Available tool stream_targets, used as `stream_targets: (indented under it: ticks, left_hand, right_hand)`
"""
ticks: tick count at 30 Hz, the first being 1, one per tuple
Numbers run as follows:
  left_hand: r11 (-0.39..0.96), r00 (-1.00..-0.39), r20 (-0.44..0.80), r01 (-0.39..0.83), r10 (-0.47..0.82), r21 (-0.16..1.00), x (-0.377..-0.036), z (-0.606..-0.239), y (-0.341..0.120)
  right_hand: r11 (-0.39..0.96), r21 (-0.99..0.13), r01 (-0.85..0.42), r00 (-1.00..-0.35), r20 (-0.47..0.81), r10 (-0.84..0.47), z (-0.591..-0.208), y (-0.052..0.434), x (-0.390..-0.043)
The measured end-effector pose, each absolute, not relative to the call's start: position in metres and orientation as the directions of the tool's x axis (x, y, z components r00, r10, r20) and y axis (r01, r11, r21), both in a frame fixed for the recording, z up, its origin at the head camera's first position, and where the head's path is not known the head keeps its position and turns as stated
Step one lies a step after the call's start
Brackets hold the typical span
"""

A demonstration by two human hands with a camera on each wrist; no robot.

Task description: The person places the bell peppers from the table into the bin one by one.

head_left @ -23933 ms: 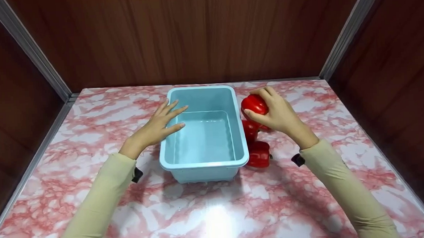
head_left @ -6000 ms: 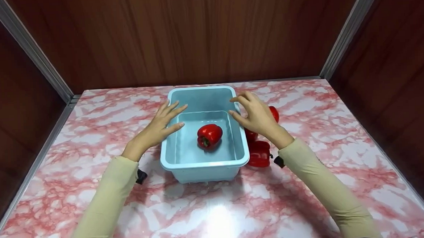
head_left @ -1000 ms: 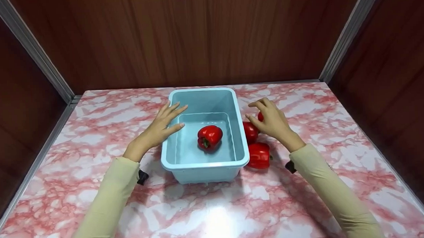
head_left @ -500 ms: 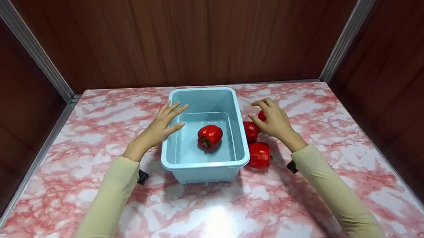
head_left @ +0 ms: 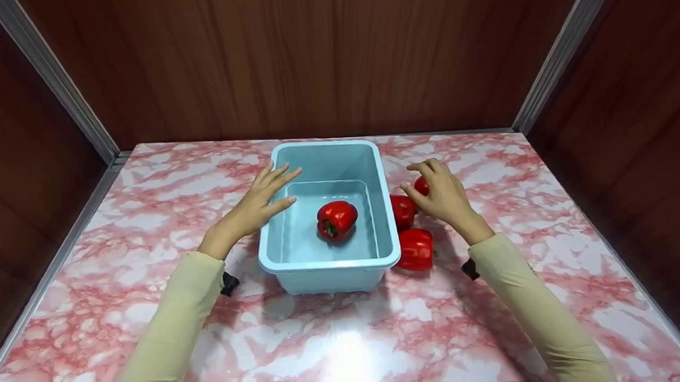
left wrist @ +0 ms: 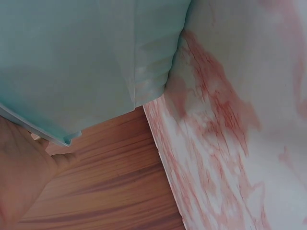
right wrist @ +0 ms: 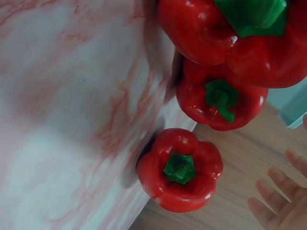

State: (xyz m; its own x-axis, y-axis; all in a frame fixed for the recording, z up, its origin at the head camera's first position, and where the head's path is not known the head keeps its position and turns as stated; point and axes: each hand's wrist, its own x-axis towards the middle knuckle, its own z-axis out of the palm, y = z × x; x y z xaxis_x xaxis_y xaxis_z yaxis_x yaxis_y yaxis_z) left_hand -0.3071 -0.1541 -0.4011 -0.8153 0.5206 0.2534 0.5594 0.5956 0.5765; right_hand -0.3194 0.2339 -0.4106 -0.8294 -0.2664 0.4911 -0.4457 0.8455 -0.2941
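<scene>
A light blue plastic tub [head_left: 329, 265] stands mid-table with one red bell pepper [head_left: 337, 220] lying inside. My left hand [head_left: 250, 202] rests at the tub's left rim, fingers spread over the inside; the left wrist view shows that hand [left wrist: 24, 167] by the rim. To the right of the tub lie three more red bell peppers: a near one [head_left: 416, 249], a middle one [head_left: 403, 212] and a far one [head_left: 421, 185], partly hidden by my right hand [head_left: 440, 193]. That hand hovers over them, fingers loosely bent and holding nothing. Green stems show on the far pepper [right wrist: 180, 170] and the others in the right wrist view.
The table [head_left: 302, 350] has a pink and white marbled top. Dark wood panels [head_left: 310, 58] with grey metal corner posts [head_left: 565, 45] close off the back and both sides.
Earlier my right hand held a red bell pepper beside the tub; one pepper now lies in the tub. Lately that hand has drifted right, away from the rim. The left hand stays put.
</scene>
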Motion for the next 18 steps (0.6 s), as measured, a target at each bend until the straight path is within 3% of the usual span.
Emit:
stream_targets:
  ticks: [18]
  left_hand:
    - [0.61,-0.831,0.234,0.534,0.504,0.586,-0.306,-0.4009,-0.1536]
  right_hand:
    - [0.845,-0.3,-0.443,-0.827,0.5,-0.257,-0.4173,0.2418,-0.3224]
